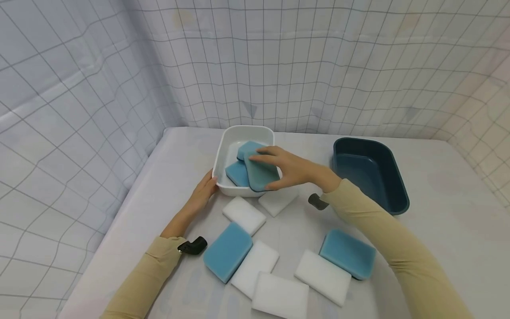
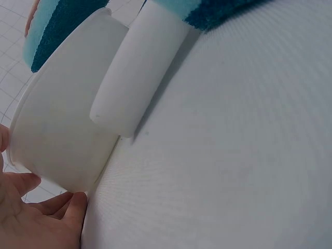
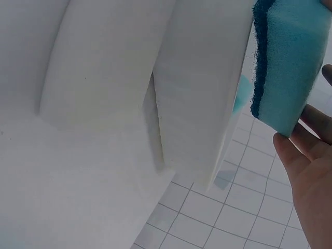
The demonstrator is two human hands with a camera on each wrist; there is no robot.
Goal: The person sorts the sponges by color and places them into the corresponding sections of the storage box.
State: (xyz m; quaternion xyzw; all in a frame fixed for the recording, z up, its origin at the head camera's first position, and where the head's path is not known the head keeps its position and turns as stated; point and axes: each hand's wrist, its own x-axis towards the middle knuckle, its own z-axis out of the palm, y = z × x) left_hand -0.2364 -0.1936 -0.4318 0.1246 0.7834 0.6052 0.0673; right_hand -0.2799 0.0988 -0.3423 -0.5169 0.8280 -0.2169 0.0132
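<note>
My right hand (image 1: 292, 168) pinches a light-blue sponge (image 1: 260, 173) by its edges, over the front right of a white plastic tub (image 1: 219, 164). In the right wrist view this sponge (image 3: 290, 62) shows a dark-blue scouring layer, with fingertips along its opposite side. Two more blue sponges, a front one (image 1: 237, 173) and a rear one (image 1: 248, 149), lie inside the tub, partly covered by the held one. My left hand (image 1: 202, 192) holds the tub at its front left corner, fingers against the wall and base in the left wrist view.
In front of the tub lie several white sponge blocks (image 1: 244, 215), a blue sponge (image 1: 229, 251) at left and another blue sponge (image 1: 348, 254) at right. A dark-blue tub (image 1: 398, 190) stands at the right, beyond my right forearm. Grid-patterned cloth (image 1: 255, 66) hangs behind the table.
</note>
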